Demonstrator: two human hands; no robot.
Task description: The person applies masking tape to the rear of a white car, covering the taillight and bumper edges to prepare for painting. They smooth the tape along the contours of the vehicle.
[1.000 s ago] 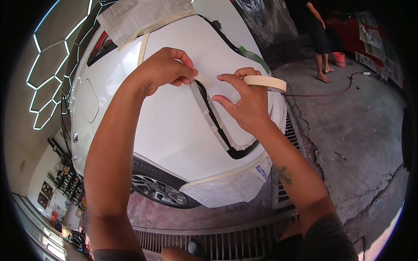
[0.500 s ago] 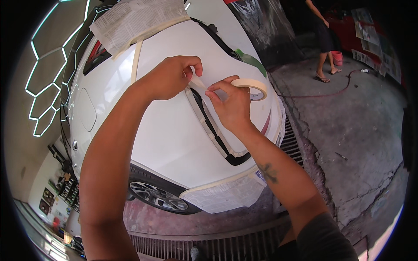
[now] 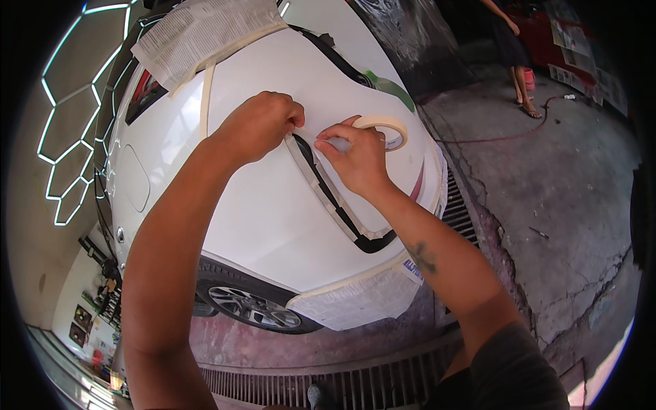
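Note:
A white car's rear corner fills the middle of the view. A dark curved opening runs down its panel, with pale masking tape along its edge. My left hand is closed in a pinch at the upper end of that opening, on a short strip of masking tape mostly hidden by the fingers. Just to the right, my right hand carries a roll of masking tape round its fingers. Its thumb and forefinger come close together beside the strip.
Newspaper covers the car's upper window, and more paper masks the lower bumper. A wheel stands below. Floor grating lies near my feet. At the far right are another person's legs, a red bucket and a hose.
My left hand has come down onto the panel at the opening's upper end, its fingers closing in. My right hand has shifted slightly left with the roll. The other person has stepped right.

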